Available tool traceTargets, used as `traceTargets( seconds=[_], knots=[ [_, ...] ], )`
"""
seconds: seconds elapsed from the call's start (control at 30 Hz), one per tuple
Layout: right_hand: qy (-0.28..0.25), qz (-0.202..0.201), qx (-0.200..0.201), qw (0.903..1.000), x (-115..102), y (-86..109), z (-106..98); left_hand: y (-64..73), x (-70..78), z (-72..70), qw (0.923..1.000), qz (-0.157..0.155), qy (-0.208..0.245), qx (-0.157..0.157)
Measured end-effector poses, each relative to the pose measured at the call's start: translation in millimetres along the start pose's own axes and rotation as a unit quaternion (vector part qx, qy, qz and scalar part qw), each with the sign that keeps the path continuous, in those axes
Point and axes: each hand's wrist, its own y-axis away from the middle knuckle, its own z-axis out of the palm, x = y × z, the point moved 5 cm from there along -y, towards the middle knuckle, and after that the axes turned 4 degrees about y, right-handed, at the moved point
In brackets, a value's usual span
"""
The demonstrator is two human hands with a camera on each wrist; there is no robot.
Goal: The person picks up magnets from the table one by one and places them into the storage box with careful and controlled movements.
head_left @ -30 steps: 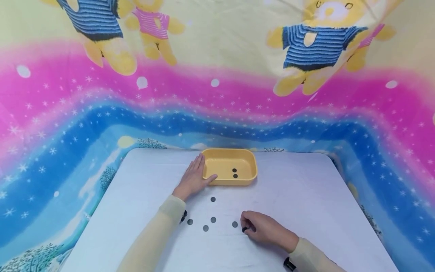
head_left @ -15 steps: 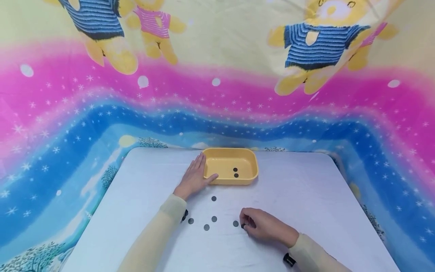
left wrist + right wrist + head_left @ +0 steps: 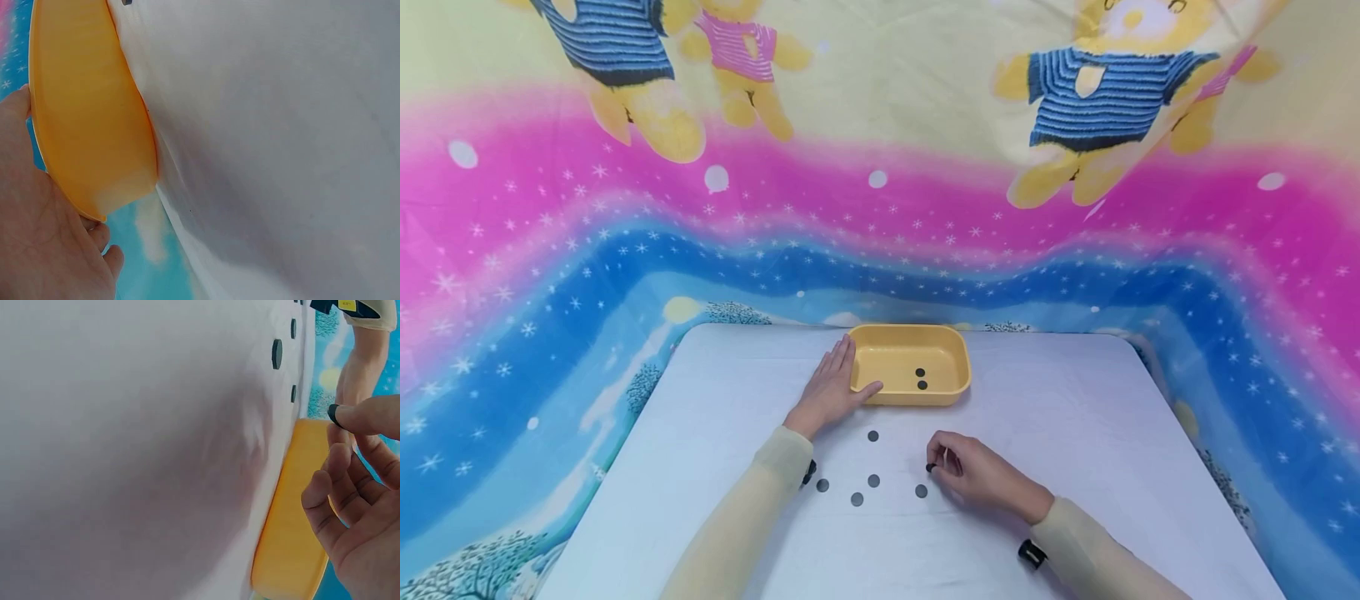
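My right hand [image 3: 981,475] pinches a small black disc [image 3: 334,415] between thumb and fingertip, raised over the white table in front of the box. My left hand [image 3: 831,393] rests against the left end of a shallow yellow box [image 3: 958,400], its fingers straight along the side and its thumb at the front rim. Two black discs [image 3: 922,385] lie inside the box, right of its middle. Several dark discs lie flat on the table, among them one disc [image 3: 921,492] just left of and below my right hand, and another disc [image 3: 873,436] nearer the box.
The white-covered table [image 3: 1060,400] ends just behind the box. A printed curtain [image 3: 880,217] with bears and snowflakes rises behind and beside the table. A black band [image 3: 1032,553] sits by my right sleeve.
My right hand has lifted and moved forward, toward the box, with the pinched disc. My left hand and the box have stayed in place.
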Motion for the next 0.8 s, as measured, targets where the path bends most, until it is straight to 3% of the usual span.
traceTargets(
  seconds=[0.27, 0.8],
  knots=[
    [-0.007, -0.033, 0.046, 0.9984, -2, -14.3, -15, -1.1, -0.7, 0.0, 1.0, -0.002, -0.005, -0.008],
    [-0.009, -0.023, 0.083, 0.9962, -2, -45.9, -36, 0.2, 1.4, -0.8, 0.9999, 0.001, -0.012, -0.005]
  ],
)
